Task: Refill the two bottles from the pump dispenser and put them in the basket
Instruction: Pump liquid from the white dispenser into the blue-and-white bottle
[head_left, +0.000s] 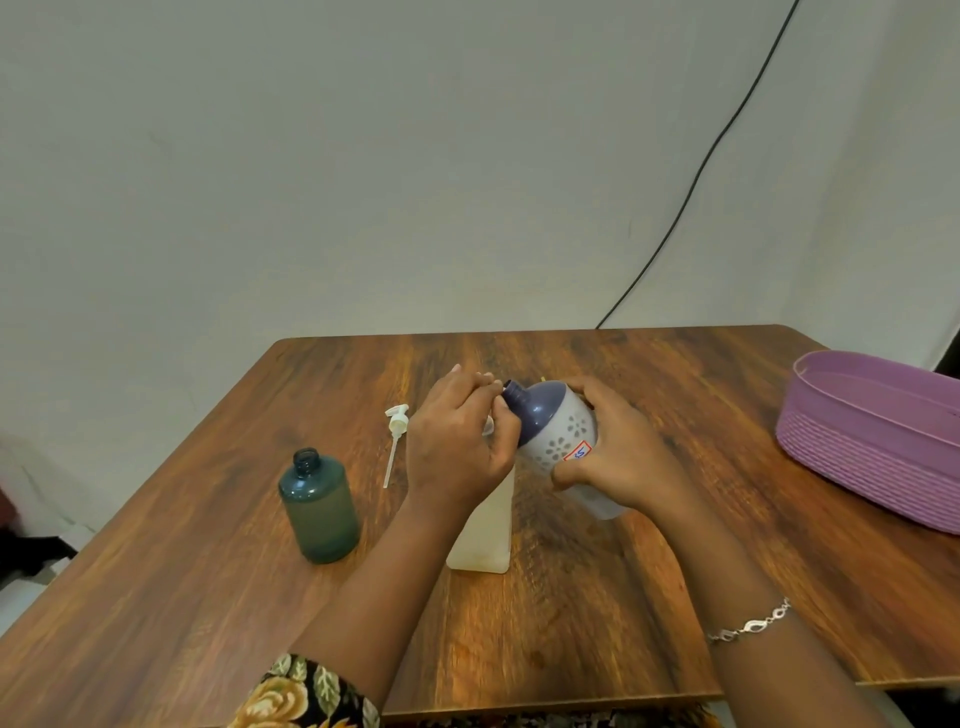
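Note:
A pale translucent pump dispenser (483, 535) stands mid-table. My left hand (457, 441) is curled over its top and hides the pump head. My right hand (608, 457) grips a white bottle with flower prints and a dark purple shoulder (556, 431). The bottle is tilted, and its open neck points left, right up against my left fingers. A dark teal bottle (319, 506) stands upright and uncapped at the left. The purple basket (872, 447) sits at the table's right edge, and nothing shows inside it.
A loose white pump cap with its long dip tube (396, 434) lies on the wooden table (597, 597) behind the teal bottle. A black cable (696, 182) runs down the wall behind the table.

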